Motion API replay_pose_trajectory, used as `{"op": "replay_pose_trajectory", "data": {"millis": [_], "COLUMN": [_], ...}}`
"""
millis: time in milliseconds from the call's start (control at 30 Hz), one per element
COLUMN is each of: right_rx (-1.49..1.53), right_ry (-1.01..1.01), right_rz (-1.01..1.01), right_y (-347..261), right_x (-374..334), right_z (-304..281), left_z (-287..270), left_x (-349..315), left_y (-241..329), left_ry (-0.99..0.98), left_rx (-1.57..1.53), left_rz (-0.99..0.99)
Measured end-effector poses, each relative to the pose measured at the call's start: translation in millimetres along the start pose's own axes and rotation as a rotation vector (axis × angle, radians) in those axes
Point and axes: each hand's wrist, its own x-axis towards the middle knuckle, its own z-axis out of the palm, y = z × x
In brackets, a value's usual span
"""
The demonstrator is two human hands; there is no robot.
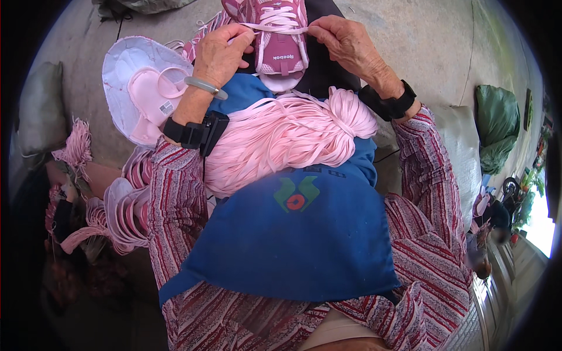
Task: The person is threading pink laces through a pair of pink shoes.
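Observation:
A mauve-pink shoe upper point(283, 50) with pale laces crossed over its front lies at the top, over dark cloth on my lap. My left hand point(219, 55) pinches one end of a flat pale pink shoelace point(275, 28), left of the upper. On the other side, my right hand point(351, 50) grips the lace between thumb and fingers. The lace runs nearly straight across the upper between both hands. Below them, a thick bundle of pale pink laces point(281, 131), tied near its right end, rests on my blue apron point(281, 245).
Pale shoe pieces point(129, 76) lie beside my left wrist, with stacked uppers point(123, 213) lower down. Another pink lace bundle point(76, 143) is at the far left near a grey sack point(44, 105). A green sack point(497, 126) and a whitish sack point(459, 152) stand at right.

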Motion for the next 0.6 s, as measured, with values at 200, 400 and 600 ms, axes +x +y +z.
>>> {"op": "replay_pose_trajectory", "data": {"millis": [200, 400, 600], "right_rx": [0.016, 0.053, -0.062], "right_ry": [-0.047, -0.024, 0.058], "right_rz": [0.045, -0.150, -0.246], "right_y": [-12.0, -31.1, -27.1], "right_x": [23.4, 8.6, 19.9], "right_z": [-12.4, -15.9, -2.6], "left_z": [-18.6, -21.3, -13.1], "left_x": [8.6, -7.1, -15.8], "left_y": [4.6, 8.9, 17.2], "left_ry": [-0.091, 0.029, 0.149], "left_rx": [-0.298, -0.451, -0.357], "left_rz": [-0.118, -0.109, -0.055]}}
